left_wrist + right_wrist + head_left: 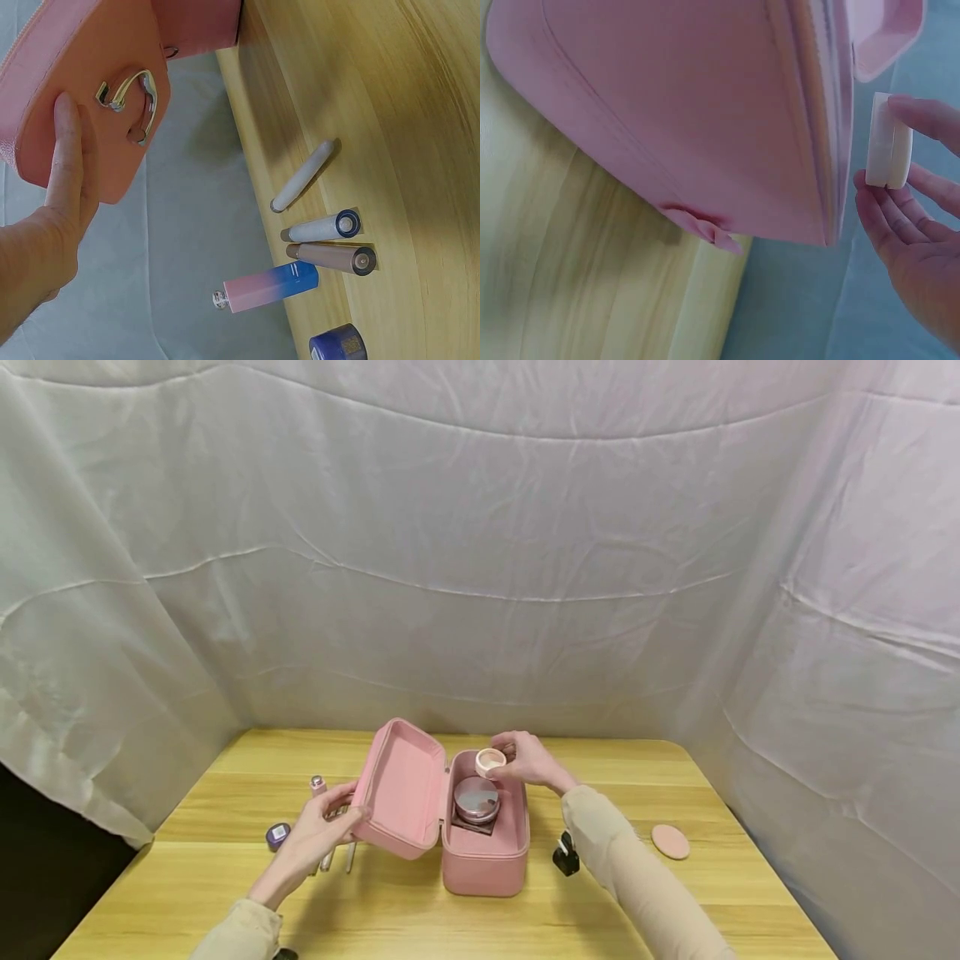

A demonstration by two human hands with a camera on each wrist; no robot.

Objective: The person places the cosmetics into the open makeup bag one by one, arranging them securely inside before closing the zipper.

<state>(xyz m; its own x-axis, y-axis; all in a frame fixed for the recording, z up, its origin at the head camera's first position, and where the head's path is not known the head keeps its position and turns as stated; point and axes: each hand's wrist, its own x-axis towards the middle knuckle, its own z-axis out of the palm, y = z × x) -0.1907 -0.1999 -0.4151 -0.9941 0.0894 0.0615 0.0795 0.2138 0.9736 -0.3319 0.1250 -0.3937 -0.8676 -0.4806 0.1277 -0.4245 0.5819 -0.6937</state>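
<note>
A pink cosmetic case [483, 875] stands on the table with its lid [405, 785] swung out to the left. My left hand [318, 831] grips the lid's left edge, thumb at the rim and fingers along the outside, beside the gold-coloured handle [150, 105]. Over the case's back part, my right hand [534, 762] pinches a small round cream-coloured cosmetic container [889, 142] between thumb and fingers. Inside the case lie a round shiny compact [476, 799] and a flat dark-edged square item [472, 824] beneath it.
Left of the case are a pink-and-blue tube [270, 288], several slim sticks [304, 176] and a purple-blue jar [277, 836]. A black object [566, 855] and a pink oval pad [670, 842] lie to the right. Pale curtains [480, 652] surround the table.
</note>
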